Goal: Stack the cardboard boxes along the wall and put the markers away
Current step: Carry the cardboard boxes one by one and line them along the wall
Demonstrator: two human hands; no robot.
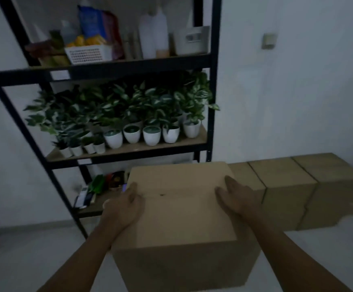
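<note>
- Cardboard, plain brown and closed on top: the carried box [181,209] sits between the two hands, in front of the person and low in the head view.
- Left hand [127,205] lies on the box's left top edge, thumb up on the top face, fingers wrapped down over the side and out of sight; it grips the box.
- Right hand [236,197] mirrors it on the right top edge, thumb and forefinger spread across the top face, remaining fingers over the side; it also grips the box.
- Both forearms reach forward nearly parallel, wrists roughly level, so the load appears evenly shared. Whether the box rests on the floor or hangs free cannot be told.
- Row of boxes [287,186] stands along the wall [297,91], ahead and to the right of the grip, beyond the right hand. The nearest of the row appears just beside the carried box's far right corner.
- Row's long axis runs along the wall, left to right away from the grip; the carried box's long side looks roughly in line with it.
- Judgement: the right hand is nearer the row, so the coming move goes forward and right.
- Shelf unit [129,76] stands ahead and left of the grip, carrying potted plants [150,131].
- Markers are not identifiable in the dim view.
</note>
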